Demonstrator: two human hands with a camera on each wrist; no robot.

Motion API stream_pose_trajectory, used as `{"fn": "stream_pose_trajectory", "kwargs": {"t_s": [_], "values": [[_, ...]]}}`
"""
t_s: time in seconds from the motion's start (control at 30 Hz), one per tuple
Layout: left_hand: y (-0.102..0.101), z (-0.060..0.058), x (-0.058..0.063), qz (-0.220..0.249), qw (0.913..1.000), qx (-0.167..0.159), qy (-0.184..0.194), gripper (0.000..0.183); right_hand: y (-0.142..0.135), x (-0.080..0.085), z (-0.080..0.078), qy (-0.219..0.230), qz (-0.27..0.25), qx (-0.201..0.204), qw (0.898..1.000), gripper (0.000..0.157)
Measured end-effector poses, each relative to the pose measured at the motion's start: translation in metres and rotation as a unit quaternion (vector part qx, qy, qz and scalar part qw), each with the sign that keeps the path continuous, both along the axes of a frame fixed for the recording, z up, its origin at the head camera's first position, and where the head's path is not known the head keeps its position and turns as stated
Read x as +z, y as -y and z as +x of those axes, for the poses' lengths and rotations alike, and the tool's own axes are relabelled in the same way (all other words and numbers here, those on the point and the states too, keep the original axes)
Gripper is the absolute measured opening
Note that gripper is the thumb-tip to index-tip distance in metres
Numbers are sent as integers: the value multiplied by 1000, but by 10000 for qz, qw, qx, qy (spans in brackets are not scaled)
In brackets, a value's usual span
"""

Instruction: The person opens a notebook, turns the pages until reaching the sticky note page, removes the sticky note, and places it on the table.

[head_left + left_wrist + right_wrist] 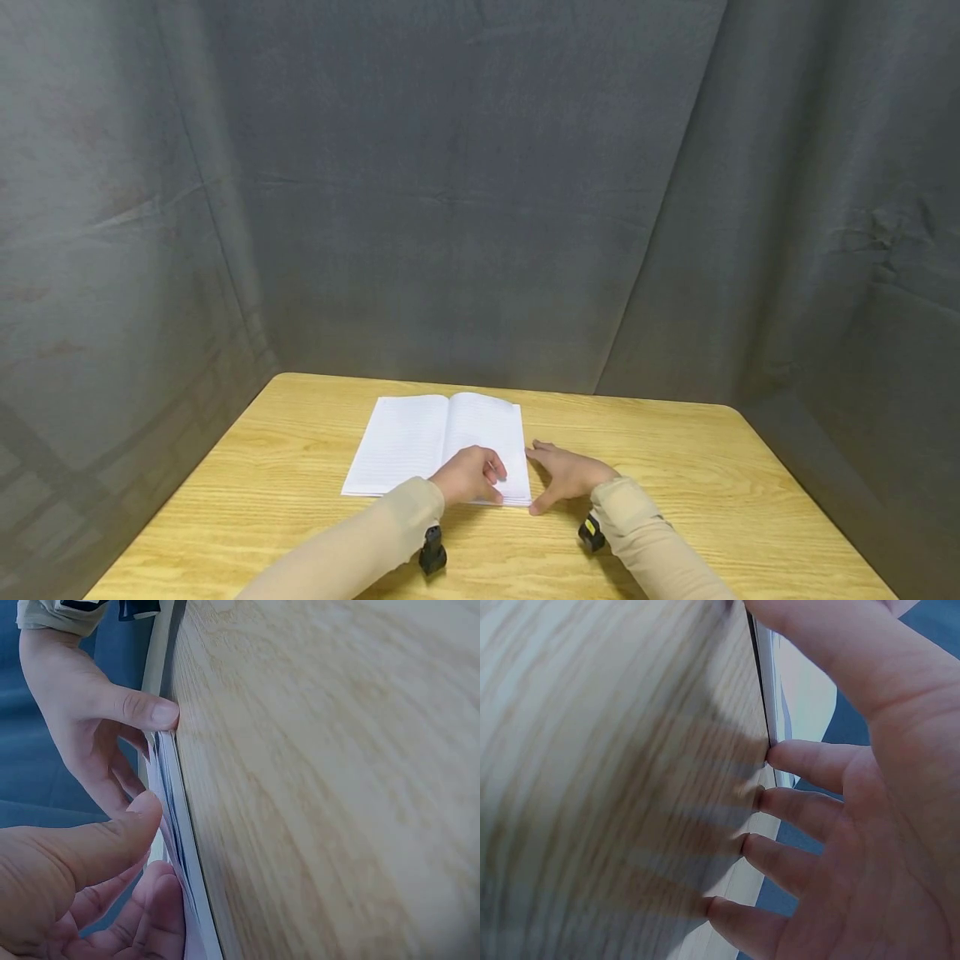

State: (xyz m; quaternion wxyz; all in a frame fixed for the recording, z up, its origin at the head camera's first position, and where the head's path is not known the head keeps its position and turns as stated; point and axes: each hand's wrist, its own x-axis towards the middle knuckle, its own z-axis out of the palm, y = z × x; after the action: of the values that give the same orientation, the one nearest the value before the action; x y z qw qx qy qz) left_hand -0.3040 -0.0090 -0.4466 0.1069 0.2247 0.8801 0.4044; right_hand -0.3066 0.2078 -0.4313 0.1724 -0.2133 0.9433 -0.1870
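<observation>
An open notebook [401, 442] with lined white pages lies on the table. My left hand [467, 477] is over the lower part of its right page, fingers loosely bent. In the left wrist view, the left thumb [139, 825] is beside the page edges [176, 817], apart from the other fingers, with no sheet visibly pinched. My right hand [570, 477] spreads along the right side of the notebook, its thumb by the lower right corner. In the right wrist view, the right fingertips [780, 754] rest on the tabletop, the nearest one against the notebook's edge.
The light wood table [675, 467] has rounded far corners. Grey cloth [450, 208] hangs behind it and at both sides. A small black device [432, 550] is strapped at the left wrist, another device [591, 533] at the right.
</observation>
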Motion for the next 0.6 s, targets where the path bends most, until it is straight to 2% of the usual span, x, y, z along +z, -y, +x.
{"fn": "stream_pose_trajectory", "kwargs": {"t_s": [0.6], "values": [[0,0,1,-90,10000,23,-2,25,0,-2,-1,-2,-49,-3,10000,100]]}}
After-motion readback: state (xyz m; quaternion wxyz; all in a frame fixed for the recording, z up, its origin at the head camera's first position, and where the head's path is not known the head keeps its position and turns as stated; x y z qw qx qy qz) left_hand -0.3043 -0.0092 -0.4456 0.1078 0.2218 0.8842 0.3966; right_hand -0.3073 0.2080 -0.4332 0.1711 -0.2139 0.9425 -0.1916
